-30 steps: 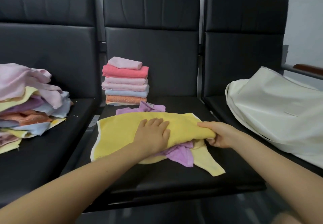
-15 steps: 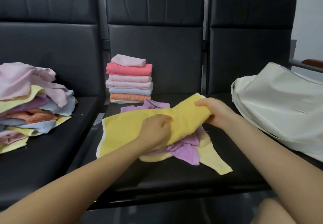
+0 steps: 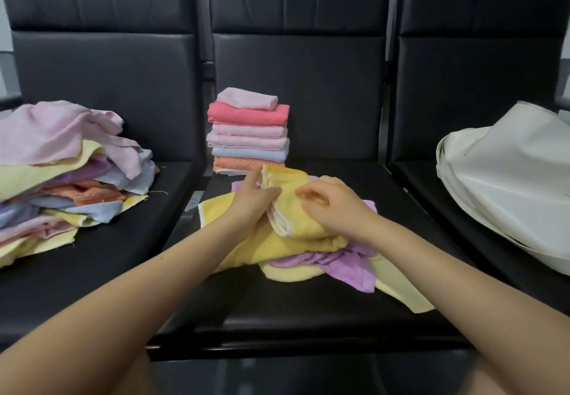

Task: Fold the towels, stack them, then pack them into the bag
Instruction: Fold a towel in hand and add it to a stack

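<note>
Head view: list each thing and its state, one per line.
yellow towel: partly folded, gripped by both hands
left hand: gripping the folded edge
right hand: fingers curled on the towel
purple towel: crumpled underneath
folded stack: neat, upright
unfolded pile: loose heap
white bag: lying slumped

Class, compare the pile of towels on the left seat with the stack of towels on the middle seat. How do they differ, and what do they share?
The pile on the left seat is loose and rumpled; the stack on the middle seat is neatly folded. The pile spreads wide with edges sticking out; the stack rises narrow and squared. The pile includes yellow and purple pieces; the stack shows none. Both hold pink, blue and orange towels and rest on black seats, untouched by either hand.
</note>
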Available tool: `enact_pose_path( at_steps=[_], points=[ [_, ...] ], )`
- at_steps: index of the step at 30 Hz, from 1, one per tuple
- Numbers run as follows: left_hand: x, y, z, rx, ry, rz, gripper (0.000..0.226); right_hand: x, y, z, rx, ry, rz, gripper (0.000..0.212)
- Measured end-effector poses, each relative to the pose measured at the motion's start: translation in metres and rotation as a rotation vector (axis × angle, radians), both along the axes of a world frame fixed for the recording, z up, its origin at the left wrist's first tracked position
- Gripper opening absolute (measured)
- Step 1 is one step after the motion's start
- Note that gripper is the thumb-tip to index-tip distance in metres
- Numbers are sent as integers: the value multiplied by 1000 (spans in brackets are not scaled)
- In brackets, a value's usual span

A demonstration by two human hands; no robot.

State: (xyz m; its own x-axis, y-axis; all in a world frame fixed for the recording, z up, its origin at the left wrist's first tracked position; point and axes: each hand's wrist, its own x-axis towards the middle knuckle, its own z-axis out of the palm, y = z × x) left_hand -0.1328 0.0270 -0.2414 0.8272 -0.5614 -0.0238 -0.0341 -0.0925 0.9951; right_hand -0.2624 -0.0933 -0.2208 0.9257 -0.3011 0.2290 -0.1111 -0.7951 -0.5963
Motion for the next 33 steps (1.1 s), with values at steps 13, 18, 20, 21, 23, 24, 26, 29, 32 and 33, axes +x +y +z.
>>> enact_pose_path(
  at_steps=[13, 18, 20, 21, 23, 24, 26, 29, 32, 33],
  points=[
    [-3, 20, -20, 638, -708, -249, 50, 11, 8, -20, 39, 180, -41, 47],
    [-17, 29, -18, 520, -668, -172, 48, 8, 3, -14, 461, -17, -257, 49],
    [-19, 32, -12, 377, -515, -84, 44, 9, 0, -8, 625, -95, -279, 46],
    [-19, 33, -7, 302, -408, -28, 42, 9, 0, -6, 667, -133, -277, 43],
    [-15, 35, -1, 180, -255, 61, 41, 10, 1, -4, 695, -182, -249, 39],
    [-12, 37, -1, 149, -226, 83, 42, 12, 3, -4, 685, -188, -233, 38],
    [-11, 39, -3, 122, -203, 94, 43, 14, 6, -6, 649, -177, -212, 38],
    [-12, 40, -6, 126, -283, 112, 37, 16, 8, -8, 660, -147, -201, 38],
    [-13, 41, -13, 289, -520, 17, 37, 17, 7, -8, 669, -94, -218, 38],
    [-13, 40, -18, 372, -583, -34, 41, 18, 6, -7, 668, -52, -250, 39]
  ],
)
